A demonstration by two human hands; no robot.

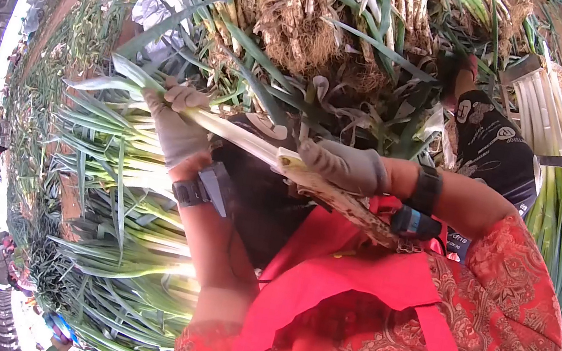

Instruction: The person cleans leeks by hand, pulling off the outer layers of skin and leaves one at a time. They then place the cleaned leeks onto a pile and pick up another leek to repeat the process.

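Note:
A long green onion (239, 136) lies slantwise across the front of my body, green leaves at the upper left, white stalk running down to the right. My gloved left hand (181, 120) is closed around it where the leaves meet the stalk. Farther down, my gloved right hand (349, 166) has its fingers closed on the stalk, thumb near a loose, cut-looking edge of the outer layer. Below that hand the brown-spotted lower end (363, 219) sticks out towards my apron (368, 277). The right fingertips are partly hidden.
Untrimmed green onions with brown roots (299, 28) are heaped in front. Cleaner onions (146, 174) lie in rows at the left. A strapped bundle (561, 142) rests at the right, beside my dark-clothed leg (493, 145). A white plastic bag (164, 8) is among the leaves.

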